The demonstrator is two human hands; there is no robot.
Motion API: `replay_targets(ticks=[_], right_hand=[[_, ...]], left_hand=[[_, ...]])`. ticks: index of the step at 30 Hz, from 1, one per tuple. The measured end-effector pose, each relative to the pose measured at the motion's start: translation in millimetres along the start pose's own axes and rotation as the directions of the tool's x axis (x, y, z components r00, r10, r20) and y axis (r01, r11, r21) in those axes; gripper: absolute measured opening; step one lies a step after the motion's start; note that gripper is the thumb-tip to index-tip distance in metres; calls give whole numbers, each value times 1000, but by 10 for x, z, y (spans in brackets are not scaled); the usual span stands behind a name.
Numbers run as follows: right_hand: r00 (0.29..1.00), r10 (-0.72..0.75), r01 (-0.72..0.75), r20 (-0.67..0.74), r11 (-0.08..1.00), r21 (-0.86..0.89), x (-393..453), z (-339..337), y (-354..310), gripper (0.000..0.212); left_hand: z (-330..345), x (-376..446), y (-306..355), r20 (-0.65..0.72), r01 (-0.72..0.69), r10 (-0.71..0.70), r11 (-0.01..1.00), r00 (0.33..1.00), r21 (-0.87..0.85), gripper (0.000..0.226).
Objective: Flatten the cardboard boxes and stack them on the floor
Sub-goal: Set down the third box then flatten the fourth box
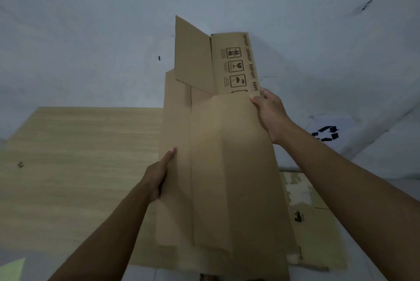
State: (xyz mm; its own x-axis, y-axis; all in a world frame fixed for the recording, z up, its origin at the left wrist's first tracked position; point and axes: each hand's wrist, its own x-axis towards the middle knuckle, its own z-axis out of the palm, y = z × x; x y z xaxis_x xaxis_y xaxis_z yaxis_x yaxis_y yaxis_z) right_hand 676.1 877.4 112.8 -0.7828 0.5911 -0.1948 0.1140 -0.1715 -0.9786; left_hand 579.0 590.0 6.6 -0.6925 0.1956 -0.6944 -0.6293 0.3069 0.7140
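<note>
I see pale grey-white wall (91, 31) ahead, few dark marks on it. Light wood-grain board (79, 155) lies at left. White sheet with black recycling symbol (326, 133) at right. One flattened cardboard box (227, 167) held up in front of me, flaps open at top, handling symbols printed there. One more flattened box (318, 235) on floor beneath, right. Two hands: left hand (159, 174) grips left edge, thumb over face; right hand (270, 110) pinches upper right edge.
</note>
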Motion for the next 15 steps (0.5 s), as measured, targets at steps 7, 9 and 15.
replay_targets(ticks=[7, 9, 15], right_hand=[[978, -19, -36, -209, 965, -260, -49, -214, 539, 26], [964, -14, -73, -267, 947, -313, -94, -270, 684, 28], [937, 18, -187, -349, 870, -456, -78, -281, 1150, 33]], left_hand=[[-27, 157, -36, -127, -159, 167, 985, 978, 70, 63], [25, 275, -97, -146, -163, 185, 975, 972, 150, 65], [136, 505, -242, -197, -143, 268, 862, 943, 487, 74]])
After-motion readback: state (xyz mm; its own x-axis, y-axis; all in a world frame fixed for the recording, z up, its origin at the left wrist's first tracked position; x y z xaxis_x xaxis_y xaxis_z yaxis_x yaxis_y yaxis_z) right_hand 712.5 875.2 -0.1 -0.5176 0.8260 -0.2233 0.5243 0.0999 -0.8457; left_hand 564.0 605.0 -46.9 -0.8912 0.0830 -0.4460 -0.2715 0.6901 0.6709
